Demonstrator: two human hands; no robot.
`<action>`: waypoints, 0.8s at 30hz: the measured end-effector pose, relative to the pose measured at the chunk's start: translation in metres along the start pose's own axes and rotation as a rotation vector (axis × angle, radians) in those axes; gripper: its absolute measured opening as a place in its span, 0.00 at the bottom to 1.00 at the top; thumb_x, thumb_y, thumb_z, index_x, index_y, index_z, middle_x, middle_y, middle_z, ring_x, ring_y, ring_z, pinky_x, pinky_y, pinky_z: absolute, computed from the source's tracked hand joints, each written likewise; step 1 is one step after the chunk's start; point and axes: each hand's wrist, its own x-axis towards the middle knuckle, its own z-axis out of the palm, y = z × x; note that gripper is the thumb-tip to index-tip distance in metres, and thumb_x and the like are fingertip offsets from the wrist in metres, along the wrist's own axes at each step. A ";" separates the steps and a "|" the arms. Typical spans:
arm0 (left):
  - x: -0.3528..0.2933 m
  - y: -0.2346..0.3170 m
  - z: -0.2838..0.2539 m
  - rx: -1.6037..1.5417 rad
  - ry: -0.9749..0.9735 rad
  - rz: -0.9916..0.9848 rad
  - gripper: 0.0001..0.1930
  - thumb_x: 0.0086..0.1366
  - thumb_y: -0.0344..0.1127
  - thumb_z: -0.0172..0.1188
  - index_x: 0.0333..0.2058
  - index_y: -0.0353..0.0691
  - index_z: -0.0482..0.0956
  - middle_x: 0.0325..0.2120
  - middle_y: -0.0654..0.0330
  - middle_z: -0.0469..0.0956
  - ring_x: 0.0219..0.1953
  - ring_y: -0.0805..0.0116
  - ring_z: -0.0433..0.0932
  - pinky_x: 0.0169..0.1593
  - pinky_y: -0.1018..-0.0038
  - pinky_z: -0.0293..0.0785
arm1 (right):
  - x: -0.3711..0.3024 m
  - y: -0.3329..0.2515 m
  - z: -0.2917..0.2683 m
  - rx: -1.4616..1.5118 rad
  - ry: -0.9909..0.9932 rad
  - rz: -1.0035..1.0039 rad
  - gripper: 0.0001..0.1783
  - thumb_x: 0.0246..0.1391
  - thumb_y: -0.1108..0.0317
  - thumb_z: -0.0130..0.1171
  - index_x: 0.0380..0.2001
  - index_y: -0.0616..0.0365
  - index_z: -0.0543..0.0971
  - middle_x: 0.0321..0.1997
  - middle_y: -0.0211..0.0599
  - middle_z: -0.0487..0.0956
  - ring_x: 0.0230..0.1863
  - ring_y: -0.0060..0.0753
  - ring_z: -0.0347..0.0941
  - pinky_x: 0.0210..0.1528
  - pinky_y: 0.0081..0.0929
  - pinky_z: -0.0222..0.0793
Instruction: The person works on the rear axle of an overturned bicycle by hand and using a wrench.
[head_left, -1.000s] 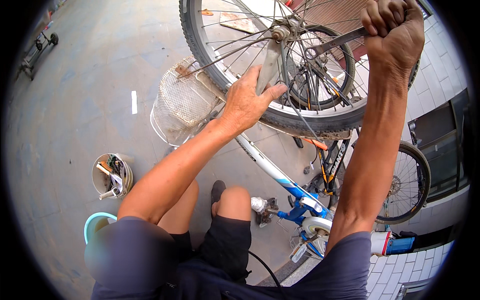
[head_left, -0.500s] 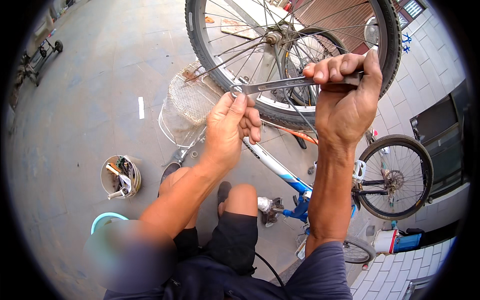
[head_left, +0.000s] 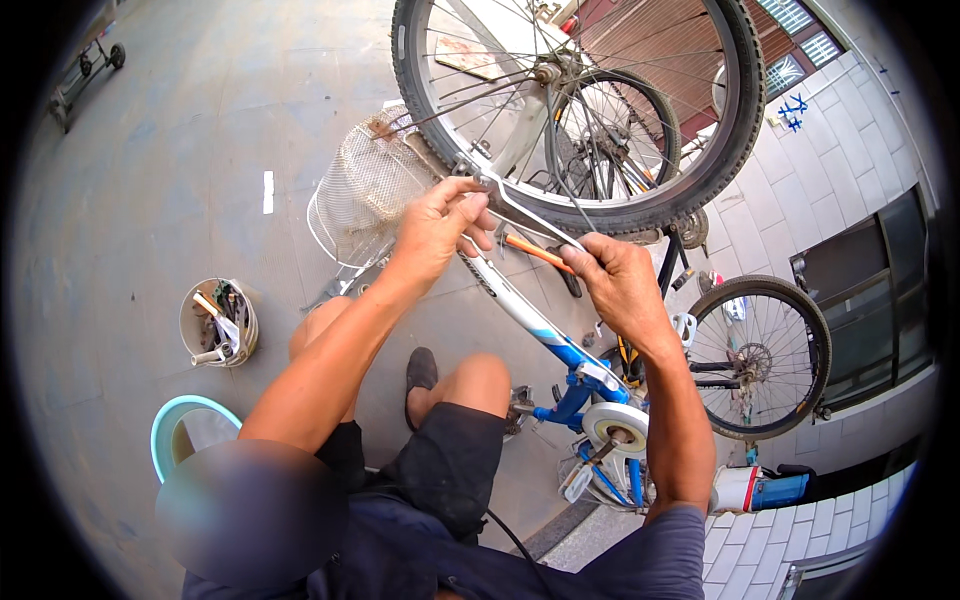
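A bicycle with a white and blue frame (head_left: pixel 540 330) stands upside down in front of me, its spoked wheel (head_left: pixel 745 130) raised at the top. My right hand (head_left: pixel 622 285) is closed round the near end of a long metal wrench (head_left: pixel 535 218). The wrench slants up and left, its far end at the small metal brake parts (head_left: pixel 478 160) by the wheel rim. There the fingers of my left hand (head_left: pixel 440 225) are bent together against the wrench's head, whose tip they partly cover. Just under the wrench shows an orange bar (head_left: pixel 535 250).
A wire mesh basket (head_left: pixel 365 185) lies left of the wheel. A bucket of tools (head_left: pixel 250 325) and a teal basin (head_left: pixel 165 420) stand on the paving at left. More bicycle wheels (head_left: pixel 825 345) are at right, beside a tiled wall (head_left: pixel 800 190). A wheeled cart (head_left: pixel 85 70) is far left.
My right hand has come down and left, swinging the wrench from nearly level to a slant. The wrench's head has shifted from my left thumb to the brake parts by the rim.
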 end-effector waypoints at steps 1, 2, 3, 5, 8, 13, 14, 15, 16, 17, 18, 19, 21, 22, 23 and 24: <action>-0.002 -0.008 -0.009 0.125 0.040 0.003 0.14 0.71 0.39 0.54 0.46 0.34 0.76 0.27 0.59 0.79 0.25 0.75 0.79 0.26 0.82 0.74 | 0.011 -0.004 -0.006 -0.020 0.045 -0.013 0.16 0.63 0.63 0.57 0.26 0.65 0.77 0.16 0.24 0.65 0.20 0.16 0.57 0.22 0.23 0.55; -0.001 -0.022 -0.018 0.239 0.067 0.008 0.14 0.70 0.38 0.54 0.47 0.34 0.75 0.28 0.59 0.79 0.25 0.75 0.79 0.27 0.82 0.74 | 0.020 -0.005 -0.016 0.014 0.063 -0.064 0.16 0.64 0.62 0.56 0.26 0.64 0.77 0.15 0.24 0.65 0.20 0.15 0.58 0.22 0.23 0.56; -0.001 -0.036 -0.029 0.353 0.095 0.012 0.14 0.70 0.38 0.54 0.47 0.34 0.75 0.28 0.60 0.79 0.25 0.76 0.78 0.27 0.82 0.73 | 0.027 -0.013 -0.027 0.034 0.074 0.035 0.17 0.63 0.61 0.56 0.29 0.67 0.78 0.15 0.39 0.67 0.19 0.25 0.59 0.25 0.32 0.60; -0.011 -0.068 -0.043 0.487 0.070 -0.038 0.12 0.68 0.36 0.55 0.44 0.34 0.77 0.25 0.60 0.79 0.23 0.76 0.77 0.28 0.77 0.73 | 0.043 -0.018 -0.047 -0.078 0.156 0.038 0.20 0.64 0.58 0.54 0.29 0.67 0.77 0.16 0.37 0.68 0.20 0.25 0.61 0.25 0.31 0.61; -0.036 -0.118 -0.068 0.612 0.051 -0.090 0.11 0.67 0.36 0.55 0.39 0.33 0.79 0.22 0.59 0.78 0.22 0.74 0.77 0.29 0.74 0.74 | 0.064 -0.014 -0.064 -0.126 0.170 0.040 0.22 0.64 0.56 0.54 0.25 0.66 0.77 0.14 0.34 0.69 0.18 0.22 0.63 0.24 0.29 0.61; -0.056 -0.166 -0.084 0.798 0.079 -0.137 0.10 0.66 0.35 0.56 0.35 0.32 0.80 0.20 0.57 0.79 0.21 0.71 0.78 0.28 0.72 0.76 | 0.079 -0.030 -0.075 -0.243 0.129 0.066 0.23 0.64 0.55 0.54 0.23 0.65 0.78 0.13 0.29 0.68 0.17 0.19 0.63 0.22 0.26 0.58; -0.056 -0.165 -0.083 0.803 0.055 -0.146 0.10 0.66 0.35 0.57 0.35 0.32 0.80 0.20 0.56 0.79 0.21 0.70 0.78 0.28 0.71 0.76 | 0.081 -0.030 -0.078 -0.253 0.127 0.073 0.23 0.64 0.56 0.55 0.24 0.65 0.79 0.13 0.29 0.68 0.17 0.19 0.62 0.22 0.27 0.58; -0.056 -0.164 -0.081 0.807 0.029 -0.154 0.10 0.66 0.35 0.57 0.35 0.32 0.79 0.21 0.56 0.79 0.21 0.70 0.79 0.28 0.71 0.76 | 0.083 -0.029 -0.083 -0.263 0.126 0.081 0.22 0.63 0.56 0.55 0.25 0.66 0.80 0.13 0.28 0.68 0.17 0.19 0.62 0.21 0.27 0.58; -0.054 -0.162 -0.082 0.808 0.037 -0.154 0.10 0.66 0.35 0.57 0.35 0.32 0.79 0.20 0.56 0.79 0.21 0.69 0.79 0.28 0.71 0.76 | 0.085 -0.035 -0.089 -0.307 0.135 0.096 0.21 0.62 0.56 0.57 0.26 0.65 0.83 0.13 0.28 0.68 0.17 0.19 0.62 0.21 0.27 0.57; -0.053 -0.161 -0.083 0.808 0.044 -0.153 0.10 0.66 0.35 0.57 0.35 0.32 0.79 0.20 0.55 0.79 0.21 0.69 0.79 0.28 0.71 0.76 | 0.092 -0.034 -0.096 -0.330 0.140 0.053 0.22 0.61 0.54 0.59 0.25 0.64 0.84 0.12 0.29 0.70 0.15 0.20 0.61 0.19 0.28 0.56; -0.051 -0.160 -0.084 0.809 0.051 -0.153 0.10 0.66 0.35 0.57 0.35 0.32 0.79 0.20 0.55 0.79 0.21 0.69 0.79 0.28 0.71 0.77 | 0.096 -0.039 -0.100 -0.387 0.149 0.047 0.22 0.60 0.54 0.60 0.25 0.64 0.84 0.12 0.30 0.70 0.15 0.20 0.62 0.18 0.28 0.56; -0.050 -0.157 -0.083 0.797 0.055 -0.174 0.10 0.64 0.36 0.57 0.35 0.33 0.80 0.23 0.51 0.80 0.25 0.60 0.79 0.32 0.66 0.76 | 0.099 -0.045 -0.105 -0.444 0.160 0.041 0.23 0.59 0.53 0.61 0.25 0.64 0.84 0.12 0.31 0.71 0.14 0.20 0.62 0.18 0.28 0.56; -0.048 -0.150 -0.081 0.773 0.065 -0.218 0.11 0.62 0.38 0.57 0.36 0.36 0.81 0.27 0.44 0.81 0.33 0.42 0.79 0.39 0.55 0.74 | 0.105 -0.051 -0.111 -0.493 0.134 0.036 0.24 0.59 0.51 0.61 0.24 0.65 0.84 0.11 0.32 0.71 0.13 0.21 0.63 0.17 0.27 0.57; -0.047 -0.149 -0.080 0.778 0.048 -0.215 0.11 0.62 0.38 0.57 0.36 0.36 0.81 0.28 0.44 0.81 0.34 0.41 0.79 0.40 0.55 0.74 | 0.107 -0.055 -0.114 -0.551 0.141 0.040 0.25 0.59 0.51 0.61 0.24 0.65 0.84 0.11 0.32 0.71 0.13 0.21 0.63 0.17 0.28 0.57; -0.045 -0.147 -0.079 0.784 0.032 -0.212 0.11 0.62 0.38 0.58 0.36 0.36 0.81 0.28 0.43 0.80 0.34 0.41 0.79 0.40 0.55 0.74 | 0.107 -0.058 -0.115 -0.609 0.148 0.042 0.25 0.59 0.51 0.60 0.24 0.65 0.84 0.11 0.32 0.71 0.13 0.21 0.63 0.17 0.28 0.57; -0.045 -0.146 -0.078 0.790 0.016 -0.209 0.12 0.62 0.38 0.58 0.36 0.36 0.81 0.28 0.43 0.80 0.35 0.40 0.79 0.40 0.55 0.74 | 0.108 -0.056 -0.113 -0.604 0.148 0.086 0.25 0.60 0.50 0.59 0.23 0.64 0.84 0.11 0.33 0.70 0.13 0.23 0.62 0.18 0.30 0.57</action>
